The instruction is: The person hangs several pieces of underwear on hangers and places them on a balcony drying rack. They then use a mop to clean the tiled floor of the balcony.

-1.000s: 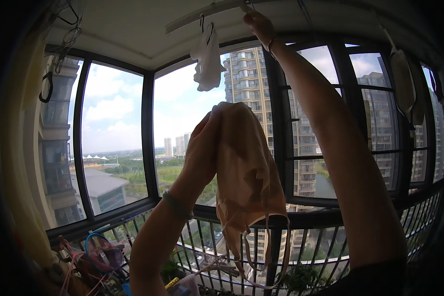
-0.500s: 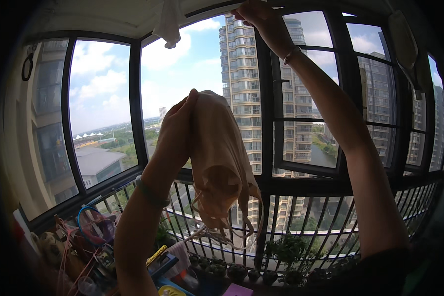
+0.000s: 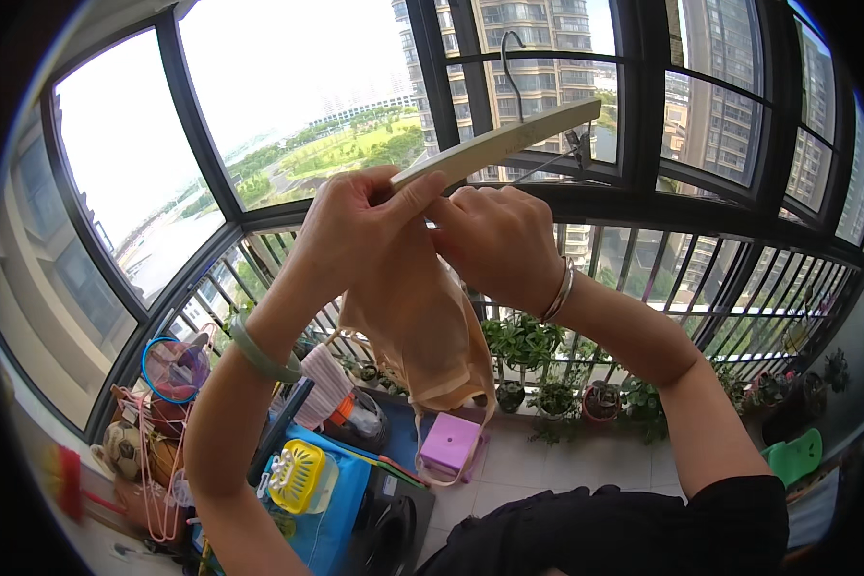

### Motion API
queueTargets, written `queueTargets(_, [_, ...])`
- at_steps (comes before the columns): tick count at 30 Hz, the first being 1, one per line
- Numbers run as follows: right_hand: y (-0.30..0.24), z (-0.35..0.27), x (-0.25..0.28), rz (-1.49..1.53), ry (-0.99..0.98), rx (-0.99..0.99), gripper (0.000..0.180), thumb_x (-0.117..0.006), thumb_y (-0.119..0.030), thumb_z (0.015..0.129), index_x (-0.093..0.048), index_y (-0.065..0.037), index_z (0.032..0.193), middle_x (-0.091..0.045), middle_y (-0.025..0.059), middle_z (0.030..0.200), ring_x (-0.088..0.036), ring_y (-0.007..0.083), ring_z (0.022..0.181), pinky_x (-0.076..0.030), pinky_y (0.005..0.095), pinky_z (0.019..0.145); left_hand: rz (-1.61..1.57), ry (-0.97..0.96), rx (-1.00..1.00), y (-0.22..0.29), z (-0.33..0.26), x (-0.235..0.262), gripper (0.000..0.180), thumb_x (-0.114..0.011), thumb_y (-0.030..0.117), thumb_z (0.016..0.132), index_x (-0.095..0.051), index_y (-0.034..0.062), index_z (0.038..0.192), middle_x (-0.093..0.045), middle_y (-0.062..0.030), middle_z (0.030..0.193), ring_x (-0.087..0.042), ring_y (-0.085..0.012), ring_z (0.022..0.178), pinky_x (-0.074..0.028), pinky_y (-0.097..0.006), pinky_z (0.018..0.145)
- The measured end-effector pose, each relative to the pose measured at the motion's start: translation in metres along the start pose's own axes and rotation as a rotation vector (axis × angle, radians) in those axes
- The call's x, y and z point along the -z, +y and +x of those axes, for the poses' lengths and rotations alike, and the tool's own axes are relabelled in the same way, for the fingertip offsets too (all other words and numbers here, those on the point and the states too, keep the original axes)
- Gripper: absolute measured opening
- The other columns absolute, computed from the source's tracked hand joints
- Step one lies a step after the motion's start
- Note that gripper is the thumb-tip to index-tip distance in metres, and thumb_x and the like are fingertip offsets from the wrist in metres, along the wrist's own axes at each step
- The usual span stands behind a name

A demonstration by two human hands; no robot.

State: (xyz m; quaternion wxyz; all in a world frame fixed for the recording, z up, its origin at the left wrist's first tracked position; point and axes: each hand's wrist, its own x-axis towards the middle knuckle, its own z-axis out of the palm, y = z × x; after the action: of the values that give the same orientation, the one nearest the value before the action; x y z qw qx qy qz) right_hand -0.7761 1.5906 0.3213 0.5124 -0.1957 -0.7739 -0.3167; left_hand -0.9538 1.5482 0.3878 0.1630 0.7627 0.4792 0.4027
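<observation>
Half a second ago the right hand (image 3: 494,240) reached overhead, but now both it and the left hand (image 3: 360,226) are closed around a wooden hanger (image 3: 494,146) at chest height, the peach garment (image 3: 422,326) hanging beneath them.

Peach-beige undergarment (image 3: 427,326) with thin matching straps, plain, no print. Wooden hanger (image 3: 509,142) pale tan, its wire hook (image 3: 512,67) dark grey. Left wrist band (image 3: 259,353) muted green; right wrist bangle (image 3: 559,290) silver. Sleeve (image 3: 643,528) black. Window frames (image 3: 643,115) and railing bars (image 3: 701,278) black. Small box (image 3: 449,444) on the floor pinkish purple. Perforated plastic piece (image 3: 298,475) bright yellow, on a blue container (image 3: 341,523). Hoop (image 3: 168,370) blue. Folded cloth (image 3: 319,386) striped pink and white. Potted plants (image 3: 538,355) green leaves. Floor tiles (image 3: 538,466) light grey.
</observation>
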Motion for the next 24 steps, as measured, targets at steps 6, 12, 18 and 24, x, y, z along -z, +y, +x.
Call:
queueTargets(6, [0.004,-0.036,0.047,0.486,-0.114,-0.171,0.036,-0.069,-0.022,0.083,-0.058,-0.009,0.115,-0.069,0.0112,0.089,-0.068,0.0248,0.065,-0.053,0.034,0.052,0.148,-0.119,0.052,0.002,0.004,-0.004,0.041,-0.066,0.042,0.089,-0.068,0.0009,0.083,-0.053,0.0024,0.062,-0.045,-0.0056,0.058,-0.039,-0.027,0.053])
queueTargets(12, [0.035,-0.028,0.053,0.476,-0.087,-0.031,0.051,-0.077,-0.032,0.079,-0.059,-0.001,0.115,-0.068,0.0139,0.099,-0.068,0.0231,0.09,-0.056,0.0302,0.073,0.279,-0.429,0.046,0.01,-0.009,-0.034,0.037,-0.065,0.038,0.09,-0.068,0.0021,0.084,-0.05,0.0029,0.062,-0.043,-0.0051,0.061,-0.038,-0.025,0.056])
queueTargets(18, [0.026,-0.057,0.05,1.354,-0.894,-0.782,0.033,-0.08,-0.029,0.079,-0.065,-0.002,0.091,-0.058,-0.0023,0.066,-0.052,0.0045,0.054,-0.038,0.0204,0.046,0.336,-0.6,0.129,0.026,-0.008,-0.047,0.029,-0.068,0.027,0.089,-0.066,-0.0013,0.084,-0.055,0.0036,0.072,-0.049,-0.0025,0.071,-0.042,-0.022,0.064])
queueTargets(24, [0.051,-0.084,0.05,1.181,-0.578,-0.689,0.04,-0.084,-0.033,0.073,-0.068,-0.002,0.091,-0.06,-0.0014,0.066,-0.052,0.0038,0.055,-0.04,0.0199,0.049,0.362,-0.66,0.123,0.028,-0.008,-0.038,0.021,-0.068,0.017,0.086,-0.066,-0.003,0.086,-0.062,-0.001,0.079,-0.056,-0.0064,0.077,-0.047,-0.023,0.073])
